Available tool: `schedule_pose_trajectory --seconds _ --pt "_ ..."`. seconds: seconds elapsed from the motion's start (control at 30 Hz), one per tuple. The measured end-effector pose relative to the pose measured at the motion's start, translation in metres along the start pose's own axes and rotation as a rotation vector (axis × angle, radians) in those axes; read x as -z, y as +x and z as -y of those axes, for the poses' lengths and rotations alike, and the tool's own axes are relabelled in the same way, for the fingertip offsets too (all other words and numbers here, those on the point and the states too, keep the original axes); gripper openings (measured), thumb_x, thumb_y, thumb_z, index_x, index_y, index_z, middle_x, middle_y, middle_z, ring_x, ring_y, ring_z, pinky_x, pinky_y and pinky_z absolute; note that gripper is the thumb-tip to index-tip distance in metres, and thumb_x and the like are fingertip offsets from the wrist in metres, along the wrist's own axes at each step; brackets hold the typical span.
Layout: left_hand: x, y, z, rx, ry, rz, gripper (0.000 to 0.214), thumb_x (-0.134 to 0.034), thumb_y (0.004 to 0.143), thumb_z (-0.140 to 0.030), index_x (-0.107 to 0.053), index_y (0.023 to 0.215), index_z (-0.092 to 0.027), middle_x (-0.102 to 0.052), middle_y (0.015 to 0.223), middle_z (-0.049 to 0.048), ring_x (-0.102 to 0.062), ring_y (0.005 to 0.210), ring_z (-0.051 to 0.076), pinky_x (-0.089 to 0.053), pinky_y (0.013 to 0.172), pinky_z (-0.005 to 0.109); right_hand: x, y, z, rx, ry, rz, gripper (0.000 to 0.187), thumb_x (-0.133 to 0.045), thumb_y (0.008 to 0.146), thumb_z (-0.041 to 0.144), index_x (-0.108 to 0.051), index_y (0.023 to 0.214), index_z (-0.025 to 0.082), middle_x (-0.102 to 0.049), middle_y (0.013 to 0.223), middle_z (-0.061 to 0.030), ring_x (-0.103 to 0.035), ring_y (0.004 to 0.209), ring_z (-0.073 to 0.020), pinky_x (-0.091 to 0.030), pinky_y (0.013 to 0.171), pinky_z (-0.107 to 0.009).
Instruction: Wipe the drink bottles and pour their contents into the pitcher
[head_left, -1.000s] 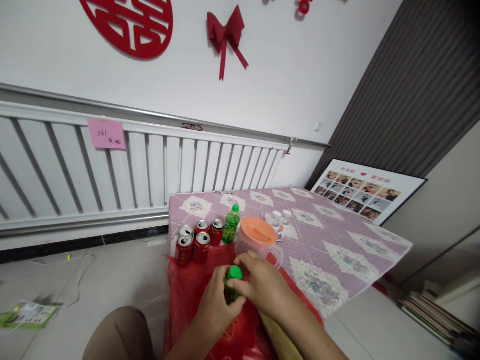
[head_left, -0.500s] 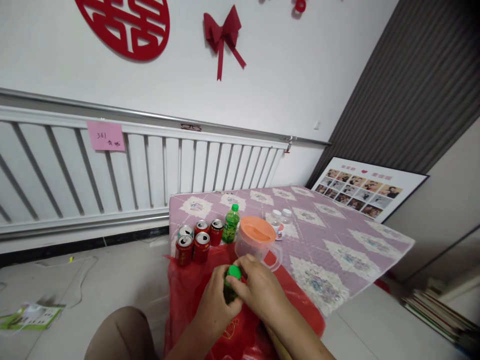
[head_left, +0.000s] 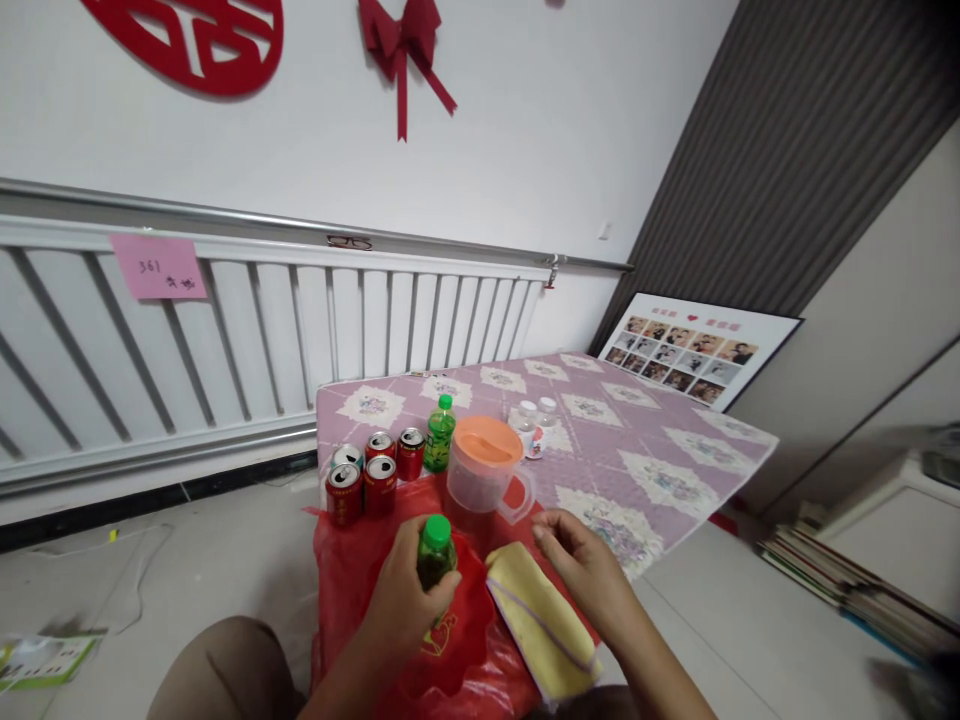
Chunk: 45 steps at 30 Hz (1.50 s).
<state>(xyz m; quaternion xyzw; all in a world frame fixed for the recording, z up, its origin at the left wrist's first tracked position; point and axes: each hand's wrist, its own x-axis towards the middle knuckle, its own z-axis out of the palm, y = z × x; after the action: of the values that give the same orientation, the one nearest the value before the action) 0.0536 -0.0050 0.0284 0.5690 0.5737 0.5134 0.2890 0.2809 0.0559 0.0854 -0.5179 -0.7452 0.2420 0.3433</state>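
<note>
My left hand (head_left: 409, 590) is wrapped round a green-capped bottle (head_left: 436, 550) of dark green liquid, which stands upright over the red plastic cover (head_left: 352, 600). My right hand (head_left: 581, 560) holds nothing, its fingers loosely bent and a little apart. It hovers near the handle of a clear pitcher (head_left: 472, 482) with an orange lid. Between my hands lies a folded yellow cloth (head_left: 544, 620) with a purple line. Behind the left hand, a second green bottle (head_left: 439, 435) stands beside the pitcher.
Several opened drink cans (head_left: 381, 485) stand together at the left edge of the table. Two small clear bottles (head_left: 534, 430) with white caps are behind the pitcher. A flowered purple tablecloth (head_left: 592, 408) covers the table. A white radiator (head_left: 255, 340) runs along the wall.
My right hand has come off the green bottle and moved right, uncovering the yellow cloth. The left hand keeps hold of the bottle. The view has shifted slightly right.
</note>
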Motion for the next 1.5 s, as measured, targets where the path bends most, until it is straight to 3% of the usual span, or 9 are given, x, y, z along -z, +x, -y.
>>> schedule_pose_trajectory --seconds 0.2,0.3,0.47,0.63,0.77,0.93,1.1,1.37,1.5 --pt "0.0 -0.001 0.004 -0.032 0.055 -0.016 0.047 -0.064 0.072 -0.024 -0.051 0.116 -0.017 -0.064 0.102 0.0061 -0.064 0.091 0.022 -0.052 0.087 0.037 -0.026 -0.026 -0.047 -0.079 -0.275 0.074 0.027 -0.052 0.079 0.022 -0.063 0.103 0.017 -0.07 0.099 -0.0117 -0.065 0.095 -0.025 -0.049 0.086 -0.035" --pt "-0.001 -0.001 0.006 -0.023 0.06 -0.027 0.049 -0.065 0.071 -0.027 -0.052 0.117 -0.017 -0.065 0.105 0.0073 -0.065 0.093 0.024 -0.052 0.088 0.039 -0.043 -0.038 -0.051 -0.106 -0.365 0.129 0.048 -0.057 0.074 0.016 -0.062 0.121 0.016 -0.064 0.123 -0.016 -0.058 0.114 -0.0297 -0.045 0.096 -0.04" --pt "-0.002 0.0 0.012 0.004 0.063 -0.043 0.053 -0.066 0.07 -0.028 -0.052 0.119 -0.016 -0.065 0.111 0.0098 -0.064 0.1 0.027 -0.051 0.093 0.045 -0.063 -0.047 -0.044 -0.208 -0.642 0.249 0.072 -0.059 0.074 0.017 -0.044 0.144 0.023 -0.042 0.151 -0.0131 -0.039 0.135 -0.0349 -0.041 0.099 -0.052" --pt "0.0 -0.001 0.011 0.01 0.087 -0.044 0.054 -0.066 0.07 -0.029 -0.051 0.12 -0.017 -0.065 0.114 0.0104 -0.063 0.105 0.028 -0.049 0.096 0.047 -0.064 -0.043 -0.061 -0.247 -0.59 0.202 0.069 -0.057 0.081 0.016 -0.04 0.147 0.02 -0.044 0.149 -0.0157 -0.05 0.125 -0.0337 -0.046 0.095 -0.048" --pt "0.001 -0.002 0.007 0.039 0.098 -0.027 0.05 -0.066 0.071 -0.026 -0.053 0.119 -0.018 -0.066 0.112 0.0087 -0.063 0.105 0.028 -0.051 0.095 0.045 -0.051 -0.044 -0.073 -0.142 -0.36 0.113 0.056 -0.046 0.086 0.014 -0.046 0.142 0.013 -0.058 0.133 -0.0175 -0.061 0.113 -0.0267 -0.048 0.096 -0.038" --pt "0.002 -0.002 0.004 0.04 0.093 -0.044 0.053 -0.068 0.069 -0.026 -0.054 0.12 -0.017 -0.067 0.114 0.0094 -0.064 0.106 0.029 -0.052 0.094 0.045 -0.041 -0.059 -0.045 -0.019 -0.015 0.036 0.06 -0.047 0.087 0.023 -0.037 0.147 0.017 -0.046 0.148 -0.0126 -0.043 0.137 -0.0245 -0.037 0.112 -0.043" --pt "0.005 -0.003 0.001 0.05 0.057 -0.009 0.053 -0.068 0.07 -0.026 -0.054 0.121 -0.017 -0.067 0.115 0.0105 -0.065 0.104 0.029 -0.055 0.09 0.044 -0.049 -0.058 0.0 -0.085 0.23 -0.009 0.064 -0.048 0.089 0.03 -0.029 0.15 0.022 -0.038 0.154 -0.01 -0.037 0.141 -0.023 -0.036 0.113 -0.042" --pt "0.006 0.002 -0.001 0.011 -0.046 0.088 0.054 -0.065 0.072 -0.021 -0.05 0.124 -0.016 -0.066 0.117 0.0107 -0.064 0.105 0.026 -0.053 0.093 0.041 -0.071 -0.038 0.044 0.097 0.25 -0.039 0.058 -0.047 0.089 0.023 -0.038 0.147 0.026 -0.031 0.156 -0.0082 -0.031 0.143 -0.0234 -0.033 0.115 -0.042" --pt "0.007 0.002 -0.001 -0.023 -0.031 0.096 0.054 -0.064 0.072 -0.019 -0.048 0.124 -0.016 -0.065 0.119 0.0117 -0.064 0.107 0.025 -0.052 0.095 0.04 -0.082 -0.036 0.042 0.105 0.245 -0.021 0.058 -0.049 0.086 0.016 -0.044 0.143 0.025 -0.043 0.149 -0.0088 -0.04 0.138 -0.0231 -0.034 0.114 -0.042"
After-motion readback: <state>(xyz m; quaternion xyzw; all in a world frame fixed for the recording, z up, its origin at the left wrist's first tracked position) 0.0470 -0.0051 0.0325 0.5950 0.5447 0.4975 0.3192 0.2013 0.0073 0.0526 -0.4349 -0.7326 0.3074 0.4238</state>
